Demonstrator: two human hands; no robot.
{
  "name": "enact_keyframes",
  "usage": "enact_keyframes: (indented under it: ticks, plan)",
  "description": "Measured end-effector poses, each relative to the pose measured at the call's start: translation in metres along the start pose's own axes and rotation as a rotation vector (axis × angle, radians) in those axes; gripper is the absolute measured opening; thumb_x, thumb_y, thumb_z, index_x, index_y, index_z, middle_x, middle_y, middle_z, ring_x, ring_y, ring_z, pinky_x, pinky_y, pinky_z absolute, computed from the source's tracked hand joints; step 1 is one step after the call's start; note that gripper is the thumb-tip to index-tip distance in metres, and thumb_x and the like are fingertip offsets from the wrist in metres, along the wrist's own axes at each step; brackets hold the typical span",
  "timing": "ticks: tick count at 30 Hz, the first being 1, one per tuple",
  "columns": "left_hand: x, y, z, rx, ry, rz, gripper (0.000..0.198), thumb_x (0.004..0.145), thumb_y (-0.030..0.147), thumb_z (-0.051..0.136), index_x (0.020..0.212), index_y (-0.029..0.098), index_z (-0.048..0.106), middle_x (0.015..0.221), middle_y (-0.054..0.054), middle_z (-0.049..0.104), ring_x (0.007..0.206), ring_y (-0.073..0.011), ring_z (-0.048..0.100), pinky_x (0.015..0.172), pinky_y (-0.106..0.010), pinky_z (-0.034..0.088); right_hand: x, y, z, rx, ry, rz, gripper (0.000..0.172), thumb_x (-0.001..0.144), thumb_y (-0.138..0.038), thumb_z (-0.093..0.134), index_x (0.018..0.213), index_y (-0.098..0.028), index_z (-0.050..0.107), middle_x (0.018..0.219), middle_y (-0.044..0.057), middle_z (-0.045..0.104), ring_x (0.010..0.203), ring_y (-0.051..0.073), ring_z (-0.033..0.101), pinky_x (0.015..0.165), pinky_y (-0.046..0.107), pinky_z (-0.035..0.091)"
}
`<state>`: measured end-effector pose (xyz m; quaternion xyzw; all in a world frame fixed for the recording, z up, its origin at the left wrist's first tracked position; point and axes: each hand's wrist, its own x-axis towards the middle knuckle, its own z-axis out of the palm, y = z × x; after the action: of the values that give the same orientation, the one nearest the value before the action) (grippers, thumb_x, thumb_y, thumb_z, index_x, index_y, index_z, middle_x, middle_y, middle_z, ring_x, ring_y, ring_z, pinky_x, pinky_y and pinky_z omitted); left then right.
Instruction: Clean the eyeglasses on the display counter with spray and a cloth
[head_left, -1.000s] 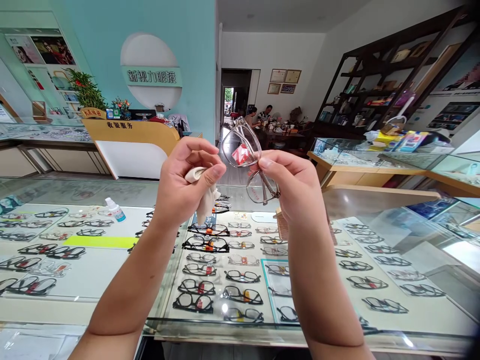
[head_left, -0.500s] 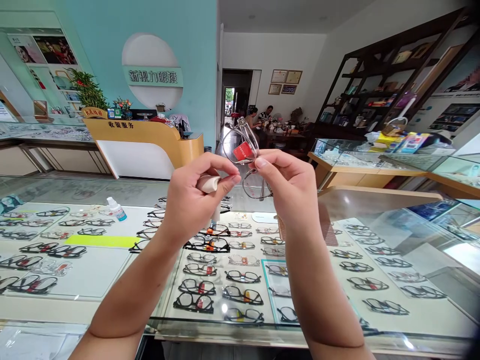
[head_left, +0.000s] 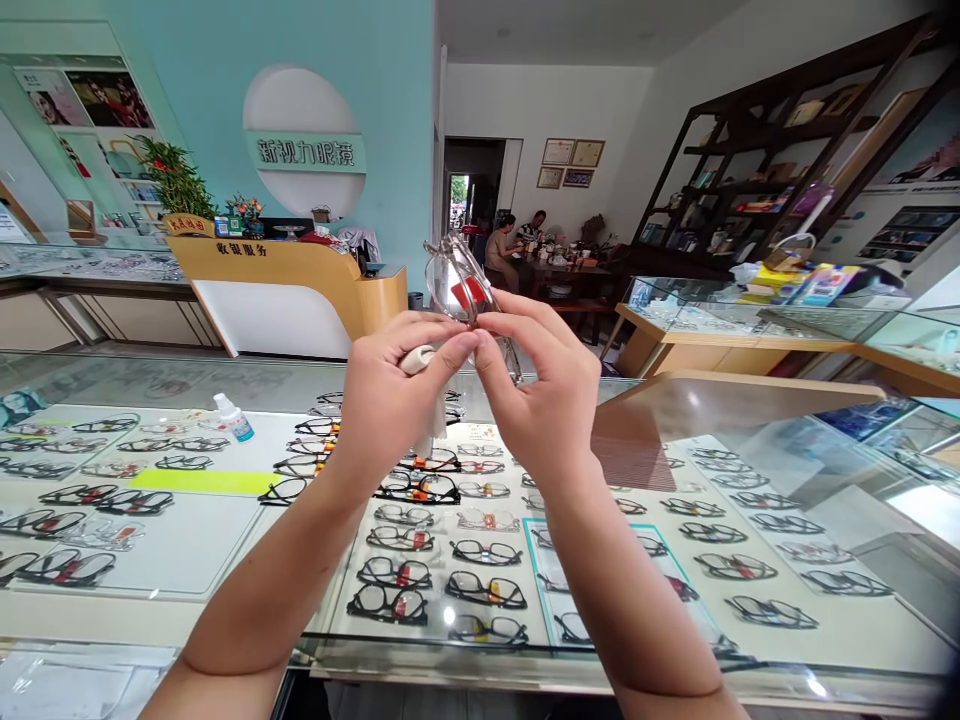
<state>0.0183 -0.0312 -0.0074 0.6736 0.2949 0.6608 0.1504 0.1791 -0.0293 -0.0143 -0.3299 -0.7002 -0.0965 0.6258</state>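
A pair of clear-framed glasses [head_left: 444, 285] with a red sticker on one lens is raised above the glass counter, turned on end. My right hand [head_left: 541, 390] is closed, thumb and fingers pinching the frame near its middle. My left hand [head_left: 390, 400] is closed around a bunched white cloth [head_left: 417, 360], part of which hangs below the palm. Its thumb and forefinger tips meet the frame beside my right thumb. The fingers hide the lower lens and part of the frame.
Several rows of glasses [head_left: 486, 590] lie in the glass display counter [head_left: 420, 648] below my arms. A small spray bottle [head_left: 235, 418] stands on the left. Beyond are a cashier desk [head_left: 274, 305], another display case [head_left: 675, 325] and people [head_left: 501, 250] at a table.
My right hand has moved left with the glasses, turning them. My left fingertips, apart from the frame before, now meet it beside the right thumb.
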Motion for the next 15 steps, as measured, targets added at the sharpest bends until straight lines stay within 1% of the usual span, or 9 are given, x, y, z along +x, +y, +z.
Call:
enact_keyframes:
  ticks: [2, 4, 6, 8, 10, 12, 15]
  plan:
    - [0.003, -0.003, -0.002, -0.004, 0.017, -0.029, 0.034, 0.092, 0.059, 0.091, 0.096, 0.025, 0.091, 0.106, -0.008, 0.086, 0.104, -0.0231, 0.079, 0.096, -0.037, 0.065, -0.001, -0.003, -0.001, -0.006, -0.036, -0.007, 0.019, 0.108, -0.031, 0.066, 0.116, -0.028, 0.083, 0.143, 0.01, 0.082, 0.131, 0.031, 0.078, 0.113, 0.053, 0.062]
    - [0.005, -0.006, -0.004, 0.002, 0.041, -0.058, 0.034, 0.09, 0.059, 0.092, 0.094, 0.025, 0.089, 0.104, -0.007, 0.085, 0.101, -0.0228, 0.078, 0.093, -0.037, 0.065, -0.002, -0.006, -0.003, -0.003, -0.078, -0.01, 0.019, 0.107, -0.03, 0.067, 0.117, -0.028, 0.083, 0.147, 0.01, 0.08, 0.134, 0.031, 0.077, 0.113, 0.053, 0.062]
    - [0.009, -0.009, -0.008, 0.016, 0.049, -0.099, 0.033, 0.091, 0.057, 0.092, 0.091, 0.025, 0.088, 0.1, -0.005, 0.084, 0.095, -0.0221, 0.078, 0.086, -0.036, 0.064, -0.002, -0.009, -0.005, 0.007, -0.113, -0.006, 0.016, 0.107, -0.03, 0.067, 0.111, -0.028, 0.083, 0.147, 0.009, 0.08, 0.134, 0.031, 0.077, 0.113, 0.052, 0.062]
    - [0.013, -0.012, -0.013, 0.044, 0.014, -0.153, 0.031, 0.092, 0.055, 0.091, 0.091, 0.025, 0.086, 0.093, -0.004, 0.082, 0.089, -0.0215, 0.076, 0.079, -0.035, 0.062, -0.001, -0.01, -0.007, 0.032, -0.122, 0.0, 0.014, 0.107, -0.03, 0.068, 0.102, -0.028, 0.081, 0.142, 0.008, 0.082, 0.131, 0.031, 0.078, 0.112, 0.052, 0.061]
    - [0.019, -0.015, -0.021, 0.097, -0.062, -0.182, 0.028, 0.093, 0.053, 0.089, 0.091, 0.025, 0.085, 0.089, -0.004, 0.08, 0.087, -0.0218, 0.075, 0.075, -0.034, 0.06, 0.001, -0.009, -0.009, 0.071, -0.093, 0.007, 0.016, 0.107, -0.029, 0.067, 0.095, -0.027, 0.078, 0.131, 0.008, 0.085, 0.124, 0.029, 0.079, 0.11, 0.05, 0.061]
    - [0.025, -0.02, -0.029, 0.195, -0.167, -0.169, 0.025, 0.093, 0.049, 0.086, 0.09, 0.024, 0.084, 0.094, -0.005, 0.081, 0.092, -0.023, 0.075, 0.079, -0.035, 0.061, 0.004, -0.005, -0.011, 0.101, -0.021, 0.024, 0.019, 0.107, -0.027, 0.066, 0.09, -0.026, 0.075, 0.116, 0.007, 0.085, 0.114, 0.026, 0.079, 0.105, 0.047, 0.061]
    - [0.033, -0.037, -0.037, 0.405, -0.392, -0.165, 0.021, 0.092, 0.045, 0.081, 0.09, 0.024, 0.085, 0.107, -0.007, 0.083, 0.1, -0.0247, 0.075, 0.088, -0.037, 0.06, 0.007, 0.002, -0.016, 0.16, 0.108, 0.057, 0.022, 0.106, -0.024, 0.064, 0.085, -0.026, 0.071, 0.097, 0.004, 0.079, 0.098, 0.022, 0.075, 0.093, 0.042, 0.06]
